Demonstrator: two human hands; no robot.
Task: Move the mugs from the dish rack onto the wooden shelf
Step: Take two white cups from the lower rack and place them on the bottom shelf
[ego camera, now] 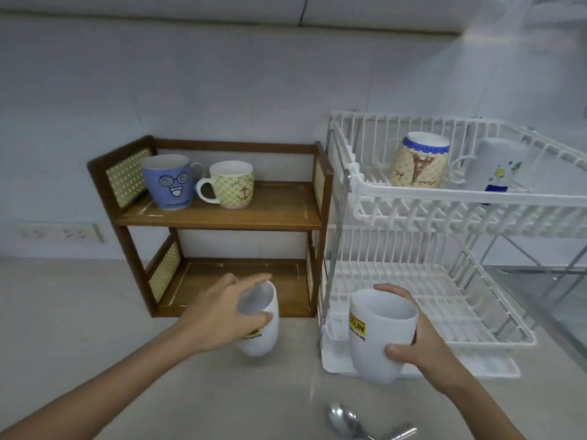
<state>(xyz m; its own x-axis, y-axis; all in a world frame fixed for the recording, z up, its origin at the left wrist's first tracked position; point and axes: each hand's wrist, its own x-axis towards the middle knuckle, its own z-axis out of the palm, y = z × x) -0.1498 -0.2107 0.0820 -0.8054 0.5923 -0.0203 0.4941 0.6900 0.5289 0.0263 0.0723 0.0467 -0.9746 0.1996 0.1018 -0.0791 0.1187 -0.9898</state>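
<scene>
Nearest you, two spoons (352,422) lie on the pale bench (95,328), at the bottom edge of view.

Your left hand (219,315) holds a white mug (262,322) from above, fingers over the rim; the grip is closed on it. It carries a yellow label, mostly hidden by your hand. The mug tilts, mouth toward the shelf, just in front of the lower board. Whether its base touches the bench, you cannot tell.

Your right hand (419,341) holds a second white mug (379,331), grip wrapped round its right side, thumb at front. Yellow label with dark print faces left. It is upright, in front of the rack's (444,198) lower left corner, over the white drip tray (476,366).

Wooden shelf (222,214), two boards, stands left of the rack, nearly touching it. Lower board bare. Upper board: blue mug (166,182) with a cartoon face at left, cream mug (232,185) with an anchor just beside it; right half open.

Rack's lower tier empty. Upper tier holds a cream mug with blue rim (419,161), tilted, and a pale mug (500,166) to its right, blurred.
</scene>
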